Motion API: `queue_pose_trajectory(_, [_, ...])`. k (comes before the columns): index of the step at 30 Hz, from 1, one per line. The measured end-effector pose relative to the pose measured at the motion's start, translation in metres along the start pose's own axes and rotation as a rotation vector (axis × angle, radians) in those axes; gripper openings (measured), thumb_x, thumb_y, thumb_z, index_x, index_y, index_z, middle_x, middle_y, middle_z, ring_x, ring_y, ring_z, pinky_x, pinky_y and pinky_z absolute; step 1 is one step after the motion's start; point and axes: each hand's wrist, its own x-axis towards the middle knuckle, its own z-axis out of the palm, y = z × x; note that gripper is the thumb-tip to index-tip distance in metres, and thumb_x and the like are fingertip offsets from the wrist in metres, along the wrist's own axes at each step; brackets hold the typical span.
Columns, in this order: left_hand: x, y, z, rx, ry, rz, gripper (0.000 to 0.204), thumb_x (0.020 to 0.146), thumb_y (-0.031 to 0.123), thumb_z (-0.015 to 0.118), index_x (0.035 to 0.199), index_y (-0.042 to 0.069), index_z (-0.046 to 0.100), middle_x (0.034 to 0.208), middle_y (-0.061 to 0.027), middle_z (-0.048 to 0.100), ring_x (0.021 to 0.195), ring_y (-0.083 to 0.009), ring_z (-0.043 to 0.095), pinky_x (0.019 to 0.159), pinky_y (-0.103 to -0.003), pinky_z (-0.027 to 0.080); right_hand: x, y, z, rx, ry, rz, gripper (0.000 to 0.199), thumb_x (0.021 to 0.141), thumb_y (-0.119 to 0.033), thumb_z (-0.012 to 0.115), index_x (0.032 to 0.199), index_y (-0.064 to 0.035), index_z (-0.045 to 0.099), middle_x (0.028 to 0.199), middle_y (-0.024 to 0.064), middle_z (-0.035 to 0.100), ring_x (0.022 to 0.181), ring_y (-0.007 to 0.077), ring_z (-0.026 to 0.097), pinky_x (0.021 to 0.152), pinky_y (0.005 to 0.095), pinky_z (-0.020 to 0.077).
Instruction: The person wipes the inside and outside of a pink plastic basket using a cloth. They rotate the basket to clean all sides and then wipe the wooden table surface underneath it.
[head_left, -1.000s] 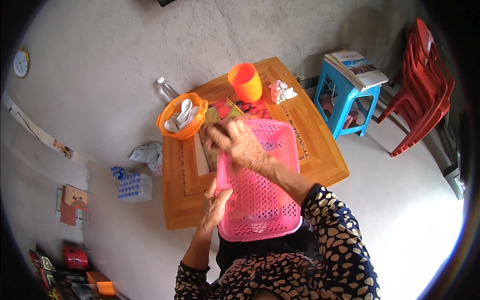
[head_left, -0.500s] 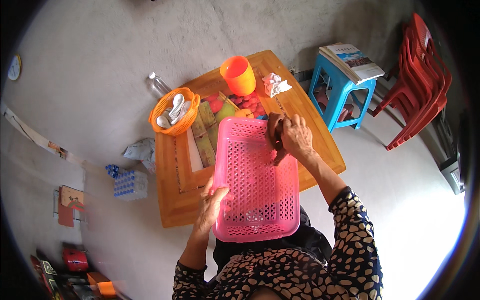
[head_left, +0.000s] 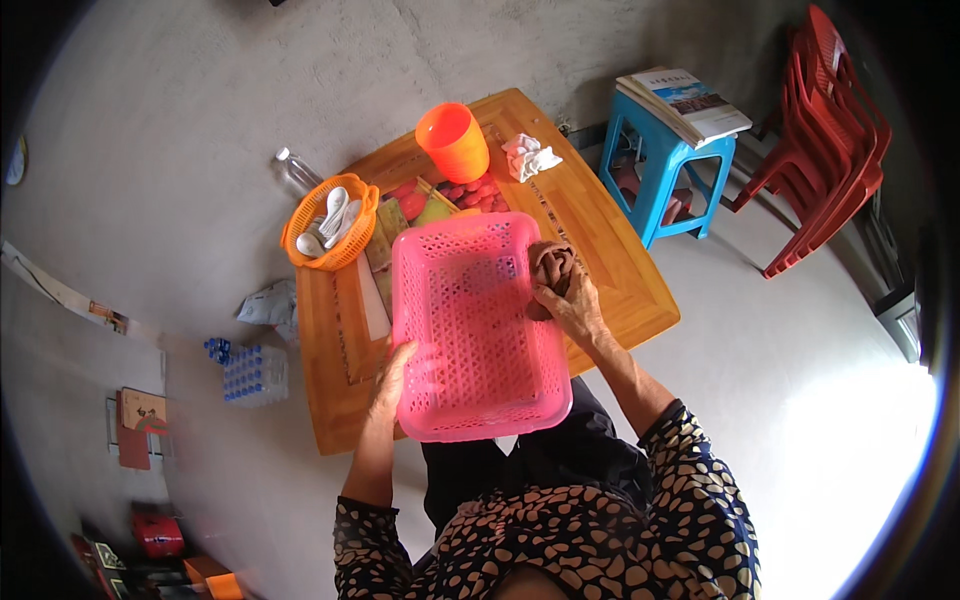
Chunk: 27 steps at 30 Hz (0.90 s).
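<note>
A pink plastic basket (head_left: 481, 420) with perforated sides and base is held up in front of me, over the near part of the wooden table (head_left: 625, 290). My left hand (head_left: 393, 378) grips its left side, the fingers showing through the mesh underneath. Bunched in my right hand (head_left: 578, 303) is a brown cloth (head_left: 553, 268), pressed to the outside of the basket's right wall near the far corner. Nothing lies inside the basket.
Toward the table's far side stand an orange basket (head_left: 368, 222) with white spoons, orange stacked cups (head_left: 455, 150) and crumpled tissue (head_left: 530, 158). Beyond are a clear bottle (head_left: 297, 172), a blue stool (head_left: 655, 150) bearing books (head_left: 685, 100), and stacked red chairs (head_left: 815, 150).
The brown cloth has gone from the basket's inner far right corner to the outside of its right wall. The basket has shifted left and slightly away from me, and it has tilted.
</note>
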Motion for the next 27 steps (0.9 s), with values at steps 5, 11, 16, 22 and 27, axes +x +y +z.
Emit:
queue_pose_trajectory(5, [-0.001,0.011,0.015,1.255,0.560,0.749,0.062,0.085,0.038,0.065,0.137,0.010,0.045,0.124,-0.0180,0.056,0.111,-0.0380,0.056,0.093,-0.048,0.046,-0.002,-0.015,-0.001,0.016,-0.036,0.195,0.049,0.077,-0.038,0.070,0.094,0.0028,0.048,0.080,0.0257,0.062,0.081,0.0444,0.062,0.073,0.0487,0.0483])
queue_pose_trajectory(11, [-0.075,-0.011,0.133,1.460,0.203,0.959,0.072,0.073,0.035,0.075,0.130,0.000,0.049,0.117,-0.0222,0.057,0.106,-0.0373,0.055,0.089,-0.048,0.045,-0.015,-0.045,0.012,0.012,-0.021,0.231,0.043,0.081,-0.034,0.067,0.095,0.0023,0.047,0.082,0.0253,0.063,0.081,0.0440,0.062,0.069,0.0478,0.0485])
queue_pose_trajectory(16, [-0.058,-0.049,0.145,1.365,0.251,0.732,0.055,0.086,0.020,0.064,0.133,-0.001,0.045,0.082,-0.0222,0.065,0.065,-0.0383,0.064,0.061,-0.045,0.053,-0.016,-0.048,0.023,0.410,0.095,0.073,0.039,0.085,-0.028,0.066,0.102,0.0014,0.047,0.082,0.0226,0.062,0.075,0.0373,0.063,0.067,0.0466,0.0489])
queue_pose_trajectory(22, [-0.081,-0.003,0.099,0.890,0.225,0.713,0.044,0.093,0.008,0.054,0.135,0.002,0.045,0.095,-0.0160,0.068,0.083,-0.0186,0.065,0.073,-0.031,0.053,-0.031,-0.091,-0.004,0.601,0.061,-0.086,0.048,0.086,-0.015,0.064,0.125,-0.0008,0.041,0.099,0.0216,0.059,0.089,0.0335,0.061,0.075,0.0424,0.0511])
queue_pose_trajectory(27, [-0.084,-0.010,0.080,0.691,0.168,0.796,0.036,0.094,0.009,0.053,0.127,-0.003,0.048,0.101,-0.0162,0.066,0.089,-0.0190,0.063,0.077,-0.033,0.050,-0.074,-0.125,0.016,0.042,-0.087,-0.625,0.056,0.077,-0.038,0.066,0.127,-0.0173,0.054,0.134,0.0183,0.038,0.126,0.0389,0.034,0.097,0.0514,0.0303])
